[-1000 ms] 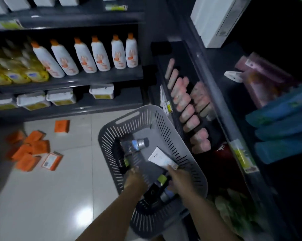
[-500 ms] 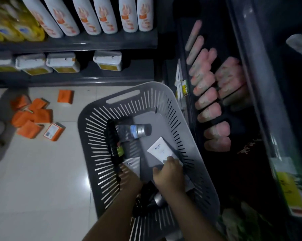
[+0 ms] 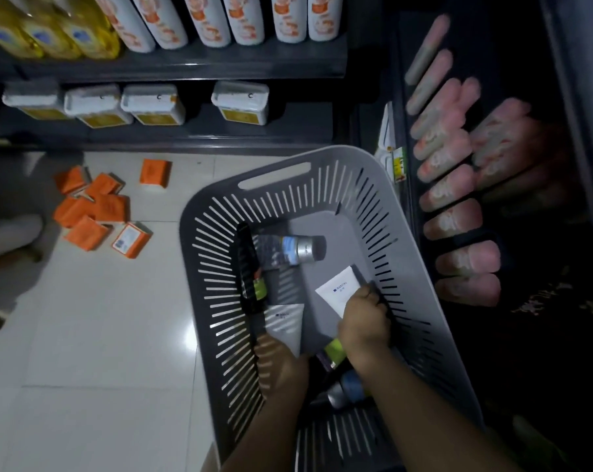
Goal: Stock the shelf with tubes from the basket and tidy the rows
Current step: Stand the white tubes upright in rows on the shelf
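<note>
Left hand: you grip the grey-white tube by its cap end, ready to lift.
Right hand: your fingers close over the white tube, pinning it against the grey slotted basket.
Shelf: pink tubes lie in rows at right, awaiting more.
Change: your right hand has slid farther onto the white tube.

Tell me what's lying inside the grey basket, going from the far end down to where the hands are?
Silver-capped tube with blue band → white tube under the right hand → grey-white tube at the left hand → green-capped tube → blue-and-silver tube. The black tube along the basket's left wall spans several, so I skip it.
</note>
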